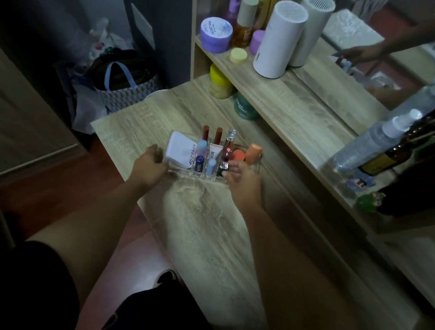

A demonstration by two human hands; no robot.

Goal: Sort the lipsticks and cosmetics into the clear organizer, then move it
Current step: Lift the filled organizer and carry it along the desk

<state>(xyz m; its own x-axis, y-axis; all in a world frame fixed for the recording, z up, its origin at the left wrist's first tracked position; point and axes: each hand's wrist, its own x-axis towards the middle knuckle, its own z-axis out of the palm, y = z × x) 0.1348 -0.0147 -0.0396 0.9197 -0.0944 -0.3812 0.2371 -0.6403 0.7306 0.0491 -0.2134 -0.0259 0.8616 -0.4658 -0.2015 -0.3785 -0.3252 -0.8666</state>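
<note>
The clear organizer [180,171] stands on the wooden tabletop [200,220], filled with cosmetics. A white compact [181,148] lies in its left compartment. Two red-brown lipsticks [211,134] stand at its back, beside a clear-capped dark red tube [228,146]. A blue tube [199,163] and a pale blue one [211,166] stand in front. An orange-capped tube [253,153] leans at the right end. My left hand [150,166] grips the organizer's left front corner. My right hand [240,179] grips its right front side.
A shelf [295,97] behind holds a purple jar [215,33], bottles and a white cylinder [279,39]. A yellow-lidded jar [219,82] sits under it. A spray bottle [374,140] and a dark bottle [386,156] lie right. A mirror [376,47] stands behind. A patterned bag [125,84] rests on the floor left.
</note>
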